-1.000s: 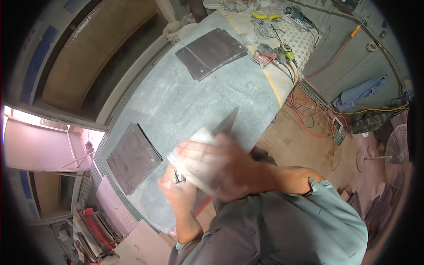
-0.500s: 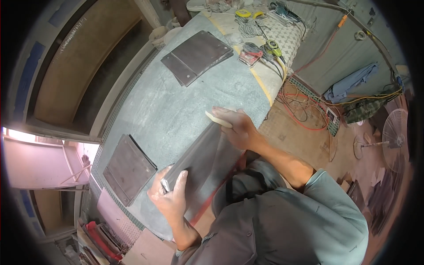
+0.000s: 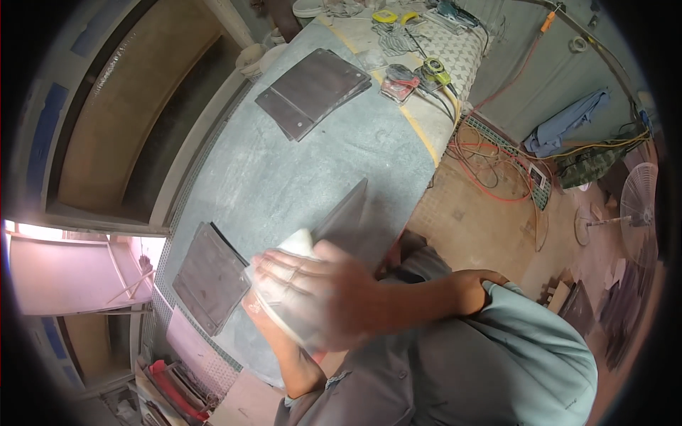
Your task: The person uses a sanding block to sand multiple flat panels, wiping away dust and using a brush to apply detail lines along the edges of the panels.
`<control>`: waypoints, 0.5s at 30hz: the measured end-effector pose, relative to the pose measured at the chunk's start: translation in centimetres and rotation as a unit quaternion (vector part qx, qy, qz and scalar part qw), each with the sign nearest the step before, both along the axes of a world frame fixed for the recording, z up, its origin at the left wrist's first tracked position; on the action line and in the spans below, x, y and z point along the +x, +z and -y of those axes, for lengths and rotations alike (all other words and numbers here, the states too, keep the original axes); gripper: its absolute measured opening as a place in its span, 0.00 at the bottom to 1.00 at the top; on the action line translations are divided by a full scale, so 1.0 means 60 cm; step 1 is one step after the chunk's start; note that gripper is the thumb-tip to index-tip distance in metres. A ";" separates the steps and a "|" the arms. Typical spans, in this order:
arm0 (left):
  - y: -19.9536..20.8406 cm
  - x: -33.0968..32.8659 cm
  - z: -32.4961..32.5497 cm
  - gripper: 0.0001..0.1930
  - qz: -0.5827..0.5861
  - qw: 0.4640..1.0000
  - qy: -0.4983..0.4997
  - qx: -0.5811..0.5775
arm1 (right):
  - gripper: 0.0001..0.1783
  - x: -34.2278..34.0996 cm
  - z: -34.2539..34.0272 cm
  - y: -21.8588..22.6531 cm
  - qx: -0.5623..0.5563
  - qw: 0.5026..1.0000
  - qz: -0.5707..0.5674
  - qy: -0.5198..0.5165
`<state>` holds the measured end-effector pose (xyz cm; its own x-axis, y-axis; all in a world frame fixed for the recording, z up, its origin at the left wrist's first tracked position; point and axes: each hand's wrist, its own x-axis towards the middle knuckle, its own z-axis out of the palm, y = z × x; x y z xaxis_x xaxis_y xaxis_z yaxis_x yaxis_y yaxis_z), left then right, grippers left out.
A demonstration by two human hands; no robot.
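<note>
A dark, flat rectangular panel [image 3: 355, 220] is tilted up off the near side of the table, its far corner pointing away from me. My right hand [image 3: 320, 284] is closed on a thin cream-coloured pad [image 3: 297, 243] and lies over the panel's near-left end, slightly smeared by motion. Under it, my left hand [image 3: 260, 312] supports that same end; its fingers are mostly hidden now. A stack of similar dark panels [image 3: 209, 277] lies just left of my hands. Another stack [image 3: 312, 92], with small round holes near the edges, lies farther up the table.
The grey-green tabletop [image 3: 263, 184] carries both stacks. At its far right sit a red-and-grey sander [image 3: 400, 82], a yellow-green power tool [image 3: 435, 69] and cords. An orange hose [image 3: 490, 202] coils on the floor. A standing fan [image 3: 639, 202] is at right.
My right hand has swept with the pad from the panel's far end to its near-left end, now covering my left hand. The left hand stays in about the same place.
</note>
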<state>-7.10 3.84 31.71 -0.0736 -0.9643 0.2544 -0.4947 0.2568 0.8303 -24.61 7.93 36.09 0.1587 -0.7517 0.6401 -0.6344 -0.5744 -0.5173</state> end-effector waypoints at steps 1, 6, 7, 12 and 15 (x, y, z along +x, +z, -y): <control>-0.002 -0.004 -0.002 0.13 -0.010 1.000 0.004 0.000 | 0.34 -0.009 0.001 0.005 -0.002 1.000 0.014 0.011; 0.039 -0.019 0.012 0.17 0.036 0.998 -0.044 -0.016 | 0.29 -0.146 0.039 -0.202 -0.084 0.985 -0.053 -0.140; 0.040 -0.020 0.022 0.17 0.061 0.997 -0.042 0.004 | 0.27 -0.197 0.028 -0.277 0.070 0.983 -0.013 -0.171; 0.016 -0.025 0.108 0.22 0.076 0.997 -0.034 -0.003 | 0.24 -0.299 -0.040 -0.479 0.315 0.867 0.127 -0.365; -0.048 -0.045 0.168 0.30 0.251 0.964 0.087 -0.001 | 0.27 -0.295 -0.094 -0.488 0.305 0.859 0.249 -0.326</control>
<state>-9.82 -6.25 28.81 -0.0259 -0.9729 0.2297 -0.8698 0.1351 0.4745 -42.29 13.56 6.84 -0.6034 -0.7965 -0.0379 -0.3313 0.2937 -0.8967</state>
